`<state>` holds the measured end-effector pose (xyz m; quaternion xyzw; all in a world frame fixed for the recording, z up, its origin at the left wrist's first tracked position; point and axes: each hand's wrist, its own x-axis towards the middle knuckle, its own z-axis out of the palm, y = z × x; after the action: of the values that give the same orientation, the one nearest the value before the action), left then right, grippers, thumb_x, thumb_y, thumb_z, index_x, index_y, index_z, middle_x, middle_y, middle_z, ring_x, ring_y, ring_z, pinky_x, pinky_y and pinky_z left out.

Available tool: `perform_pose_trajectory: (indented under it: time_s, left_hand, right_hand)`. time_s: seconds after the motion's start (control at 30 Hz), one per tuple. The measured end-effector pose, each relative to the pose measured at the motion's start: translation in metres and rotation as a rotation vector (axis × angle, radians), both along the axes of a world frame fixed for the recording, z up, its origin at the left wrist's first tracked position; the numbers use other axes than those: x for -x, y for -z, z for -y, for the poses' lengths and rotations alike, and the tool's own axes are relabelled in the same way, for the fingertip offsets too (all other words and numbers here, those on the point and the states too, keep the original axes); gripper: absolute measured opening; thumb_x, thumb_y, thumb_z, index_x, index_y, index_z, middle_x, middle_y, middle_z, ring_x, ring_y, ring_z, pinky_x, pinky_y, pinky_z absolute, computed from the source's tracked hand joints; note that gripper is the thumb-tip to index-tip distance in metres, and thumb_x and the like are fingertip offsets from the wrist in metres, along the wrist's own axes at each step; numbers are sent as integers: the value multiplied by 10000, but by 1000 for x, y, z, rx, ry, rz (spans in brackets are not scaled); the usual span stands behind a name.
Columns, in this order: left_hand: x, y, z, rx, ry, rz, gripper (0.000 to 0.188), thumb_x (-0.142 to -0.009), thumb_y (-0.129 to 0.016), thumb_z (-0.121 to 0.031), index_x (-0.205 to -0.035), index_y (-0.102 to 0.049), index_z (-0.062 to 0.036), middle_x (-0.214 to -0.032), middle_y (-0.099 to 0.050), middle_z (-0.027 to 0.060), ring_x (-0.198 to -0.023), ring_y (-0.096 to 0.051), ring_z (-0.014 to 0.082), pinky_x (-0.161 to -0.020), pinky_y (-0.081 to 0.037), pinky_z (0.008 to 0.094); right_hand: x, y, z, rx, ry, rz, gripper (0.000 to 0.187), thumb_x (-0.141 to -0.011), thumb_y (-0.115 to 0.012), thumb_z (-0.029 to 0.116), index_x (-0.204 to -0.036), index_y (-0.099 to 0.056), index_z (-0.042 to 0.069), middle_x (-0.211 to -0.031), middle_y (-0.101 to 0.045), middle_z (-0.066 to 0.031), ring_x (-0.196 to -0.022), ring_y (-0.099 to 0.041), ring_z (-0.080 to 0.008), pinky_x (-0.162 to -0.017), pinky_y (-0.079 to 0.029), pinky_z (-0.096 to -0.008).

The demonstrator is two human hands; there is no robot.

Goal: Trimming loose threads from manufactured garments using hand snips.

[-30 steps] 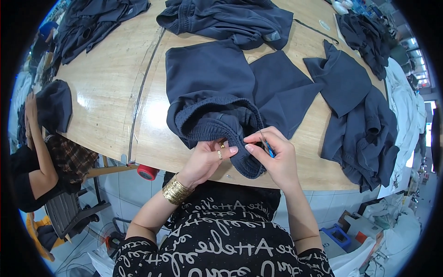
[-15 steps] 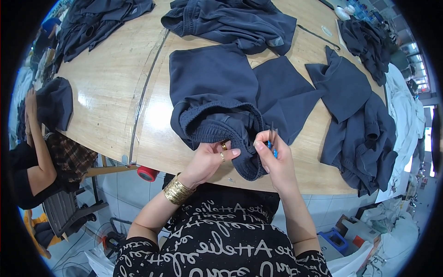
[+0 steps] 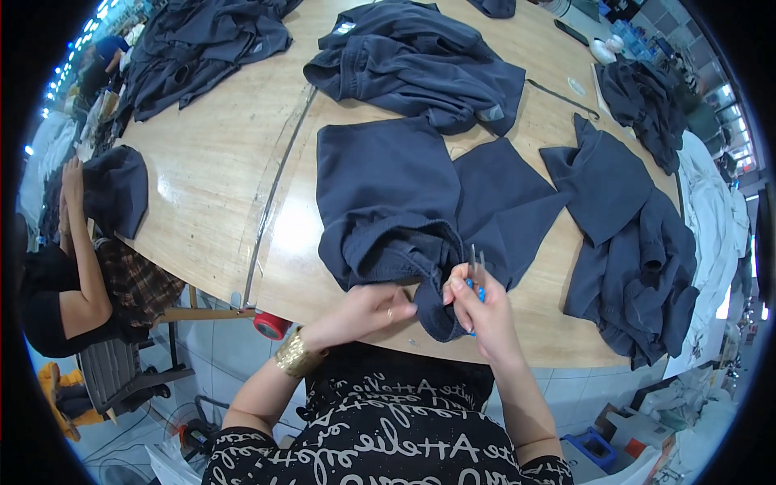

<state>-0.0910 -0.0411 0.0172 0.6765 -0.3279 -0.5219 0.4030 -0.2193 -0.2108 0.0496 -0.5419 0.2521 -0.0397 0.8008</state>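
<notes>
Dark navy trousers [image 3: 388,166] with a gathered elastic waistband lie on the table in front of me, the waist end towards my body. My left hand [image 3: 368,311], with a gold cuff at its wrist, is closed on the near left edge of the waistband; its fingertips are partly hidden. My right hand [image 3: 483,311] holds small scissors [image 3: 478,287] with blue handles, blades pointing up and away. The thumb and forefinger of that same hand pinch the waistband's right side. A loop of the band hangs between both hands at the table's front edge.
More dark garments lie in heaps: one beyond the trousers [image 3: 420,69], one at the right [image 3: 634,267], one at the far left [image 3: 202,56]. On the left a co-worker's arm [image 3: 85,267] rests by a dark cloth. A red round object [image 3: 271,326] sits under the table edge.
The view has shifted, so the table and garments sit lower in the picture. My left hand has turned, its fingers further round the waistband edge. The right hand still holds the scissors.
</notes>
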Motion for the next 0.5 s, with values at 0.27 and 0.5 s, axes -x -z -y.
perform_pose_trajectory:
  time_s: [0.27, 0.5]
  left_hand:
    - [6, -67, 19, 403, -301, 381, 178, -834, -675, -63, -1005, -637, -31, -1039, -623, 60, -715, -613, 105, -611, -511, 241]
    - [-4, -37, 29, 544, -66, 573, 78, -858, -639, -63, -882, -603, 1, -940, -588, 97, -771, -638, 249, -674, -517, 306]
  right_hand:
    - [-5, -1, -15, 396, -72, 25, 153, -950, -560, 153, -953, -534, 2, -793, -587, -29, -747, -543, -72, -691, -453, -238]
    - [1, -7, -11, 687, -43, -7, 189, -892, -642, 144, -981, -541, 10, -831, -626, -88, -754, -613, -136, -681, -474, -257]
